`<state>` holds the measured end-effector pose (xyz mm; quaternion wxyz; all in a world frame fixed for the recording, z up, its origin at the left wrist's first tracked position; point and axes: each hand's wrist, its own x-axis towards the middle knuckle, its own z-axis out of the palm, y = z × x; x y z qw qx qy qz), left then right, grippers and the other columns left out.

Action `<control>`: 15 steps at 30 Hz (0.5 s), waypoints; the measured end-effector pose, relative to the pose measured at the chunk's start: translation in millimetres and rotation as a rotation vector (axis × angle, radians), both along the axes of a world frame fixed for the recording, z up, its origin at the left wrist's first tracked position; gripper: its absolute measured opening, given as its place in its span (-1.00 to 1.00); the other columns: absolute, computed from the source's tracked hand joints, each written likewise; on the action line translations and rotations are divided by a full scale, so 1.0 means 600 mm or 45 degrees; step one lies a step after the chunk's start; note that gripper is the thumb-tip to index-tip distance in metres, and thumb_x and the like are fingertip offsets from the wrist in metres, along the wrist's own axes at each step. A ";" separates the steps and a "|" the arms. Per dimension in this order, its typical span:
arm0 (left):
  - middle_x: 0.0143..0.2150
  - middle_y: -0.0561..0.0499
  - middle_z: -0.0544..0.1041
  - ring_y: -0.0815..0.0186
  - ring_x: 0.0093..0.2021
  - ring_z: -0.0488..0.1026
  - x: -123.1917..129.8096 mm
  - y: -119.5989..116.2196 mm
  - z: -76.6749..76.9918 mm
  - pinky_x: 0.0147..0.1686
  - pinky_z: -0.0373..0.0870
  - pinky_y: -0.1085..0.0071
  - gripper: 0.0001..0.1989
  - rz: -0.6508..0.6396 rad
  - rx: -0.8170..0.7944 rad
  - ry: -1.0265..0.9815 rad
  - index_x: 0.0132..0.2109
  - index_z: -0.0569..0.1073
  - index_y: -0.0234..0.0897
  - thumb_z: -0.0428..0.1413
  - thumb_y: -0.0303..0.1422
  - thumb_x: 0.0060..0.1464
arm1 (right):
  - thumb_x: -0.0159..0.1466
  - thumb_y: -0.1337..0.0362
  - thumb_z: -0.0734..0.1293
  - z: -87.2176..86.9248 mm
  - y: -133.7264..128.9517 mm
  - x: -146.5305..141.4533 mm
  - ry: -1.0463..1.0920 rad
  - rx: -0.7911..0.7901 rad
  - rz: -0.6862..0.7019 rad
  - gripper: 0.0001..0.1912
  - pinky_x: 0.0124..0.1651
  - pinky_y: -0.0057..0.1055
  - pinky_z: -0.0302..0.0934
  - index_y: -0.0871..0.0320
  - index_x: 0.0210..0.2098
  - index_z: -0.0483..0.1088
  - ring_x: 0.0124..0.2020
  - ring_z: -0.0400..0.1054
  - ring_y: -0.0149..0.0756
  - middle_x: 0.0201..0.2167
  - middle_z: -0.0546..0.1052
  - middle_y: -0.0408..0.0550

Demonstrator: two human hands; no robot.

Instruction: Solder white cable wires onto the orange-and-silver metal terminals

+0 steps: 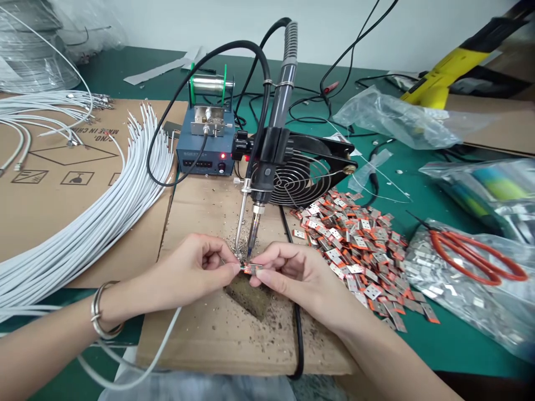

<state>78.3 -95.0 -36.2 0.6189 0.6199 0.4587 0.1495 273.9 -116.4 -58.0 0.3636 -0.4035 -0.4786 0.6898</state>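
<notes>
Left hand (204, 270) pinches a smooth white cable (166, 337), right hand (295, 274) a flat piece (251, 269), beside pointed iron (263, 186); gritty cardboard (200, 340) leaves room at front edge.

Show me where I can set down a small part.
Left: bare cardboard between the upper white cables and the big cable bundle. Front: plain brown board between the cable loop and the dark crumbs. Crowded: at the soldering iron, by the left hand and right hand; and to the right, with metal pieces and bags.
</notes>
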 end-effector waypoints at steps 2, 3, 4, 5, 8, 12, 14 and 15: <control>-0.66 0.21 0.14 0.51 -0.62 0.02 0.000 0.001 -0.002 -0.62 -0.05 0.55 -0.84 -0.004 0.008 0.005 -0.40 0.44 -0.36 0.06 -0.34 0.03 | 0.07 0.31 0.45 0.001 0.000 -0.001 -0.015 -0.018 -0.008 -0.88 -0.38 -0.62 0.27 0.16 -0.40 0.44 -0.47 0.43 -0.48 -0.52 0.56 -0.14; -0.65 0.20 0.14 0.51 -0.61 0.03 0.000 0.001 -0.004 -0.62 -0.05 0.54 -0.84 -0.007 0.015 0.014 -0.40 0.44 -0.36 0.06 -0.34 0.03 | 0.06 0.31 0.45 0.002 0.000 -0.001 -0.033 -0.029 -0.016 -0.88 -0.38 -0.61 0.26 0.16 -0.40 0.44 -0.47 0.43 -0.48 -0.52 0.56 -0.14; -0.65 0.19 0.16 0.50 -0.61 0.04 0.000 0.002 -0.006 -0.61 -0.04 0.54 -0.83 -0.011 0.024 0.023 -0.39 0.45 -0.36 0.06 -0.33 0.03 | 0.05 0.32 0.45 0.003 -0.001 -0.002 -0.054 -0.036 -0.024 -0.87 -0.39 -0.61 0.26 0.17 -0.41 0.44 -0.48 0.43 -0.48 -0.53 0.56 -0.14; -0.64 0.19 0.17 0.50 -0.60 0.05 0.000 0.002 -0.009 -0.61 -0.03 0.54 -0.83 -0.015 0.032 0.031 -0.39 0.45 -0.36 0.06 -0.33 0.04 | 0.04 0.32 0.46 0.004 -0.001 -0.002 -0.073 -0.041 -0.029 -0.87 -0.39 -0.61 0.26 0.17 -0.42 0.44 -0.48 0.42 -0.48 -0.53 0.55 -0.14; -0.62 0.17 0.19 0.49 -0.58 0.07 -0.001 0.002 -0.017 -0.59 -0.01 0.54 -0.80 -0.033 0.040 0.031 -0.37 0.46 -0.37 0.06 -0.30 0.04 | 0.04 0.28 0.46 0.008 -0.004 -0.002 -0.106 -0.047 -0.021 -0.85 -0.38 -0.58 0.26 0.17 -0.43 0.44 -0.48 0.42 -0.46 -0.53 0.55 -0.12; -0.60 0.16 0.21 0.49 -0.58 0.06 -0.007 0.001 -0.015 -0.59 -0.03 0.54 -0.76 -0.103 0.011 -0.051 -0.34 0.47 -0.40 0.07 -0.26 0.06 | 0.05 0.22 0.46 0.012 -0.004 0.000 -0.161 -0.005 0.037 -0.81 -0.40 -0.57 0.23 0.18 -0.42 0.43 -0.49 0.40 -0.46 -0.53 0.55 -0.10; -0.60 0.16 0.22 0.50 -0.58 0.06 -0.012 -0.005 -0.004 -0.60 -0.05 0.54 -0.74 -0.177 -0.005 -0.075 -0.31 0.48 -0.40 0.09 -0.23 0.05 | 0.06 0.20 0.45 0.015 -0.005 0.003 -0.183 0.025 0.078 -0.80 -0.42 -0.56 0.21 0.19 -0.41 0.43 -0.51 0.38 -0.46 -0.54 0.55 -0.08; -0.59 0.16 0.23 0.50 -0.58 0.06 -0.015 -0.011 0.003 -0.61 -0.05 0.54 -0.73 -0.213 -0.007 -0.063 -0.30 0.49 -0.39 0.10 -0.21 0.04 | 0.07 0.20 0.45 0.017 -0.008 0.005 -0.182 0.029 0.100 -0.79 -0.44 -0.56 0.20 0.20 -0.42 0.42 -0.52 0.38 -0.46 -0.54 0.55 -0.08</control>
